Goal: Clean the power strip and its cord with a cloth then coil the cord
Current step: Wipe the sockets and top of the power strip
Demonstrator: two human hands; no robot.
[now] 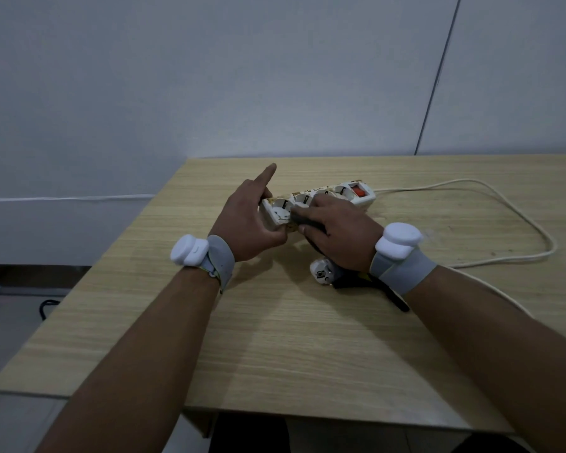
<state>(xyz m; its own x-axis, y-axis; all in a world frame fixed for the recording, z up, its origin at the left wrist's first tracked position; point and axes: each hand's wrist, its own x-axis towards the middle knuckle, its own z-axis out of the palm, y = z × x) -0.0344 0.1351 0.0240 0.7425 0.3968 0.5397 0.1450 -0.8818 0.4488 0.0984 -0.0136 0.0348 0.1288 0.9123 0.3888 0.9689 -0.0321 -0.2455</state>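
A white power strip with a red switch lies on the wooden table. My left hand grips its near end, index finger pointing up. My right hand holds a dark cloth and presses it on the strip's sockets; part of the cloth trails under my wrist. The white cord loops from the strip's far end out to the right and back. Its white plug lies just below my right hand.
The table's left edge runs diagonally near my left forearm, and its front edge is close to my body. A grey wall stands behind the table. Bare tabletop spreads in front of the hands.
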